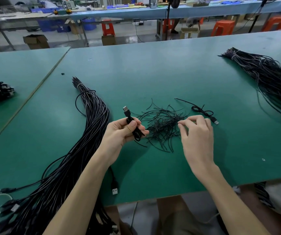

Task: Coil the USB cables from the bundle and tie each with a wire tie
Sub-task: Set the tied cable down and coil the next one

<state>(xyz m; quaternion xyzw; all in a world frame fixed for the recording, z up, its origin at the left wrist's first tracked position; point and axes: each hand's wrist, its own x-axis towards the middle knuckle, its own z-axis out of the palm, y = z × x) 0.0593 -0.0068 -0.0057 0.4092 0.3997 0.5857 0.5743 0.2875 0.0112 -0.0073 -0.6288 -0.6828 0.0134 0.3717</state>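
The left hand [119, 133] holds a coiled USB cable [133, 128] above the green bench [153, 73], its grip clamped on the coil, plug pointing up. The right hand [195, 133] touches the pile of wire ties [163, 122] with curled fingers; if its grip pinches a tie, I cannot tell. The bundle [92, 119] lies on the left.

Table top [153, 68] plain green. Cable bundle [92, 116], wire ties [161, 126] & coiled cable [133, 126] all black; USB plug [125, 109] silver. Stools [223, 28] in bkgd orange.
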